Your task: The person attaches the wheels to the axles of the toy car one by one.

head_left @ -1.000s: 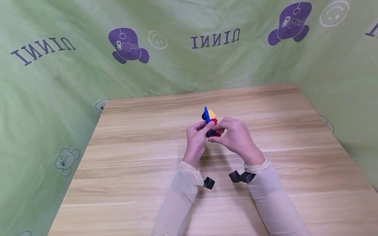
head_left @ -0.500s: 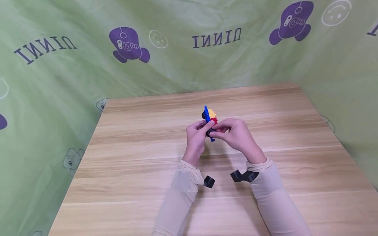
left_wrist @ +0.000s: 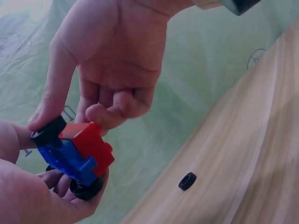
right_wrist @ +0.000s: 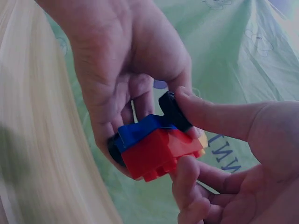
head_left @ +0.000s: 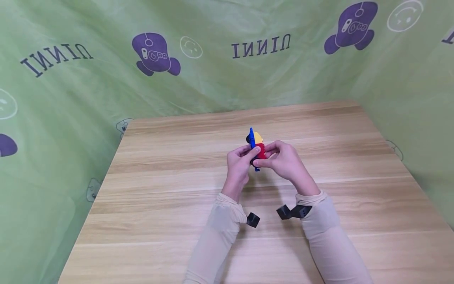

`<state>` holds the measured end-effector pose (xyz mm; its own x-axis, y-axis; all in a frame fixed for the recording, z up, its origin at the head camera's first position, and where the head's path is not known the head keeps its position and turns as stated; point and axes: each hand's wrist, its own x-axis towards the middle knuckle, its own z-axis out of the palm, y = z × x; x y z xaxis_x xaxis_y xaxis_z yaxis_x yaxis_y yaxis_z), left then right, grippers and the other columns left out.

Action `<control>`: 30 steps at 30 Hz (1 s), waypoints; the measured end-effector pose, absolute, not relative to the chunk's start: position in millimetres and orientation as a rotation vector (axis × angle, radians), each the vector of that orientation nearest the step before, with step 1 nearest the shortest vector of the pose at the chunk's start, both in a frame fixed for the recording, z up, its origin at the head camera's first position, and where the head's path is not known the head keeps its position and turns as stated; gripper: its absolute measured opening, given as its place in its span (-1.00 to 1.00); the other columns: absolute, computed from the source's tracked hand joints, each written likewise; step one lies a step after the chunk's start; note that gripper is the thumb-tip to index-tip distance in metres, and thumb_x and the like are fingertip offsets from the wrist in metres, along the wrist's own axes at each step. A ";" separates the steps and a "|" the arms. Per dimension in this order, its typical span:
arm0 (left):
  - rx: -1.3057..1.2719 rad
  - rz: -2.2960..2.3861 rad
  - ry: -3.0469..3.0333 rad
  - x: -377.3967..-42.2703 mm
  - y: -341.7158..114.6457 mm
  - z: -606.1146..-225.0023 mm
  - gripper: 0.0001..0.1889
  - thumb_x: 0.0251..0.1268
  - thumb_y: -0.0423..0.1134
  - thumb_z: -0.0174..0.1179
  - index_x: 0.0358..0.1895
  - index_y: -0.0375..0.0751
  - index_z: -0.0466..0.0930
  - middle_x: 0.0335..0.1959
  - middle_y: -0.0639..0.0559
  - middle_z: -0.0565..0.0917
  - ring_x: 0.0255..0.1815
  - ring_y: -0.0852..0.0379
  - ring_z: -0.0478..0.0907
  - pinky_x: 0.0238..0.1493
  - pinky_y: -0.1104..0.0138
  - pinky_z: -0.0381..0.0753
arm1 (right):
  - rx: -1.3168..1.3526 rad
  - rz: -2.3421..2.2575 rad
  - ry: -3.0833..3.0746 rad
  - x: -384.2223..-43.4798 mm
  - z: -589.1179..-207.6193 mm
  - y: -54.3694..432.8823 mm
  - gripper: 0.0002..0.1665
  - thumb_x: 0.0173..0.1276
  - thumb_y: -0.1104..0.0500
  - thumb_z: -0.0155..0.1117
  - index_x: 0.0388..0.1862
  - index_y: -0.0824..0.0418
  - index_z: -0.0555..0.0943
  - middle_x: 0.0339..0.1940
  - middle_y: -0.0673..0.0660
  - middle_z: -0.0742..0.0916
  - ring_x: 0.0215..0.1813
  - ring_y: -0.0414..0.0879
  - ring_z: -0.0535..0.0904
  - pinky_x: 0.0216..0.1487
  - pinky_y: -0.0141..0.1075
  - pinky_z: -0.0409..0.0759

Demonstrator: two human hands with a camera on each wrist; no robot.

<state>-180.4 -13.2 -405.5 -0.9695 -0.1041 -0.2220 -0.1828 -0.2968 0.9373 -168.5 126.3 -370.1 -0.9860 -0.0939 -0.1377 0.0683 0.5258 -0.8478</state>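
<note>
In the head view a small building-brick car [head_left: 261, 151], with a blue base, red and yellow bricks and black wheels, is held up above the table. My left hand [head_left: 238, 163] grips it, thumb against the red brick and fingers wrapped beneath. My right hand [head_left: 285, 159] has its thumb on a black wheel [left_wrist: 49, 130], while its index finger curls to the studded face of the red brick [right_wrist: 161, 151]. Another wheel [left_wrist: 87, 186] sits low on the blue base [left_wrist: 70, 161], against the left fingers. The yellow brick [head_left: 257, 138] points away at the far end.
A small black ring [left_wrist: 187, 181] lies on the wooden table [left_wrist: 233, 158] in the left wrist view. Green printed cloth [head_left: 213, 79] hangs behind the table and along its sides. Black wrist cameras [head_left: 253, 219] stick out from both sleeves.
The right thumb has shifted up onto the wheel, and the right fingers have drawn back a little, showing more of the red brick. Car and left hand have moved slightly right.
</note>
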 end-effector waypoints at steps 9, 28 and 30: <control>-0.374 2.498 1.759 -179.2 -10.2 -406.3 -0.72 0.24 -0.46 0.36 -0.01 -0.54 0.69 -0.12 -0.36 0.77 -0.29 0.12 0.74 -0.24 0.39 0.74 | -0.009 -1.437 2.567 -169.2 -373.2 124.1 -0.37 0.07 0.05 0.65 -0.01 0.33 0.57 -0.13 0.23 0.71 -0.21 0.00 0.63 -0.28 -0.29 0.57; -0.351 2.464 1.836 -177.8 -17.7 -403.1 -0.70 0.20 -0.42 0.41 -0.01 -0.45 0.72 -0.11 -0.34 0.77 -0.22 0.10 0.74 -0.04 0.29 0.74 | -0.154 -1.518 2.481 -182.6 -379.6 145.2 -0.38 0.25 -0.05 0.51 0.07 0.37 0.57 -0.08 0.28 0.73 -0.17 -0.03 0.68 -0.10 -0.32 0.62; -0.366 2.458 1.832 -178.1 -17.1 -402.1 -0.69 0.18 -0.42 0.42 0.00 -0.44 0.72 -0.09 -0.33 0.77 -0.15 0.07 0.74 0.06 0.26 0.72 | -0.093 -1.543 2.504 -188.2 -382.2 156.9 -0.40 0.36 -0.12 0.39 0.09 0.34 0.60 -0.07 0.30 0.74 -0.19 -0.05 0.68 -0.09 -0.29 0.58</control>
